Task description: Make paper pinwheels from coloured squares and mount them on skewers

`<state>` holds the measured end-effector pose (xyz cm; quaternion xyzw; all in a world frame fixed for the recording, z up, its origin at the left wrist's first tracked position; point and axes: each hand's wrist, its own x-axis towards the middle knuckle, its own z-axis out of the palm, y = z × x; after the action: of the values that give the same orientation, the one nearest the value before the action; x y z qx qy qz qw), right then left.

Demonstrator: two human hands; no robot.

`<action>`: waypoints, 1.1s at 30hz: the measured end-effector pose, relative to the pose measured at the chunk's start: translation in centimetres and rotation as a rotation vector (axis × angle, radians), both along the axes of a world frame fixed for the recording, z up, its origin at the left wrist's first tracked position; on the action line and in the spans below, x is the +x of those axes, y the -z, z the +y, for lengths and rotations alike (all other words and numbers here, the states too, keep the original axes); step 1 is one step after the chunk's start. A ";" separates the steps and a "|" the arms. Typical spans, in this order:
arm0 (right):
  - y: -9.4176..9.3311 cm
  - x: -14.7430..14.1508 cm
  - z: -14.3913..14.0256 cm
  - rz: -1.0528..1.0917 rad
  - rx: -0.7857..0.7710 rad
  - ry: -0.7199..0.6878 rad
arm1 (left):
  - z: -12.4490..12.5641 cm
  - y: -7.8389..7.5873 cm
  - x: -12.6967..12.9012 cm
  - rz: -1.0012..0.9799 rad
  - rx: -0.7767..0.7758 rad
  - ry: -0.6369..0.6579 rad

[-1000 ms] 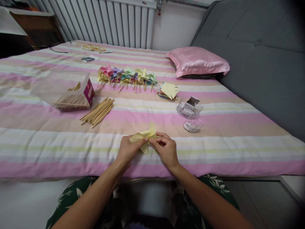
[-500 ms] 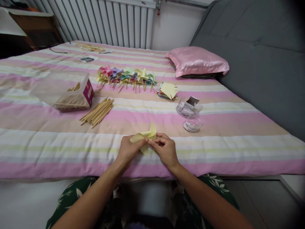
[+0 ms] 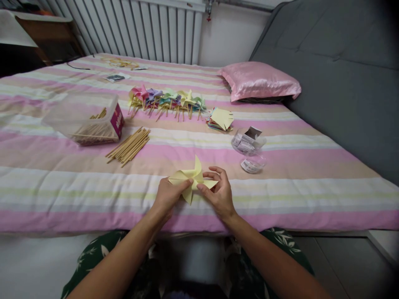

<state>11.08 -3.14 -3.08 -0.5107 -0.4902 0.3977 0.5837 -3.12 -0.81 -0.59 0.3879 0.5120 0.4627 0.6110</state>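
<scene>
At the lower centre of the frame, the left hand (image 3: 166,196) and the right hand (image 3: 220,194) together pinch a yellow paper pinwheel (image 3: 191,181) just above the striped bed (image 3: 280,199). The right hand's fingers (image 3: 218,171) curl loosely behind a blade. Up and to the left lies a bundle of wooden sticks (image 3: 128,146); a row of finished pinwheels (image 3: 165,99) lies farther up.

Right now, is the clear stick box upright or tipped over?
Tipped: the clear stick box lies on its side on the bed, its sticks lying flat inside.
</scene>
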 end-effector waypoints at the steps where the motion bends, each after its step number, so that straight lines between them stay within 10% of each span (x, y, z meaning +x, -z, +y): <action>1: 0.1 0.1 0.1 0.011 -0.024 -0.027 | 0.0 0.0 0.0 0.009 -0.005 0.006; 33: -1.1 1.9 0.8 0.227 -0.376 -0.373 | 0.2 -1.8 -1.5 0.121 -0.090 0.380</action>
<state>12.95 -2.36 -1.94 -0.4633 -0.4246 0.6367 0.4468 -4.64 -0.65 1.24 0.4771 0.4853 0.2916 0.6722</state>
